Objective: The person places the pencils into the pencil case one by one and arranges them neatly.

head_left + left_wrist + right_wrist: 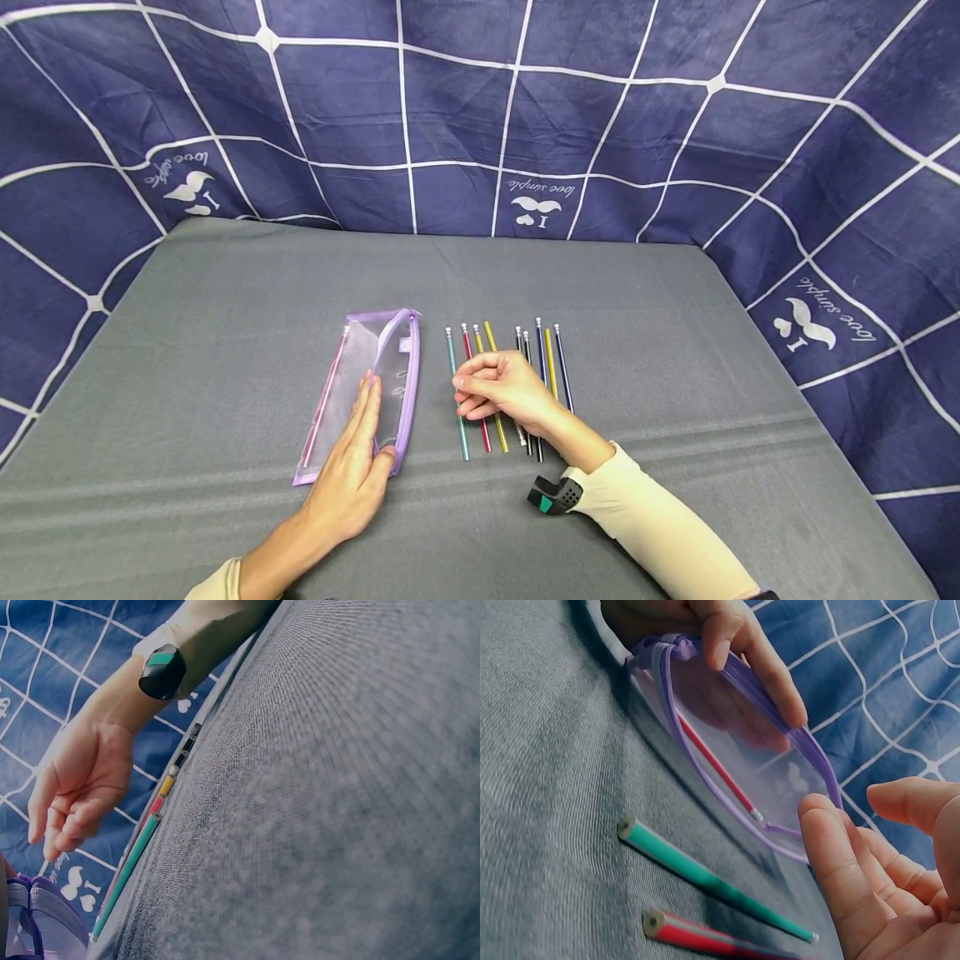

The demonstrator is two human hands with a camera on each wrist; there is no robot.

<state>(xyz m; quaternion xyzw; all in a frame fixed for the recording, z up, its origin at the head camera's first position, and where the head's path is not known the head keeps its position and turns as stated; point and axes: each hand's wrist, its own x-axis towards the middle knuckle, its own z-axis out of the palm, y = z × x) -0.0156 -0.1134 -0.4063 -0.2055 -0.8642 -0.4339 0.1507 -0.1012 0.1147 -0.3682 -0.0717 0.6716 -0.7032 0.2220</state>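
A clear mesh pencil pouch [352, 333] with purple trim lies at the left, its zip mouth gaping; a red pencil [324, 403] is inside, along its left side. My left hand [352, 475] rests on the pouch with straight fingers along the upper zip strip and the thumb at the mouth. Loosely curled and holding nothing, my right hand [506, 387] hovers above the row of pencils. In the right wrist view a green pencil [712, 879] and another red pencil [697, 937] lie near it. Nothing sits between the right thumb and fingers.
Several pencils lie side by side on the grey cloth, among them a yellow pencil [551, 367] and a dark blue pencil [563, 367]. The grey table [675, 350] reaches back to a blue checked curtain [465, 108]. A black device [555, 495] sits on the right wrist.
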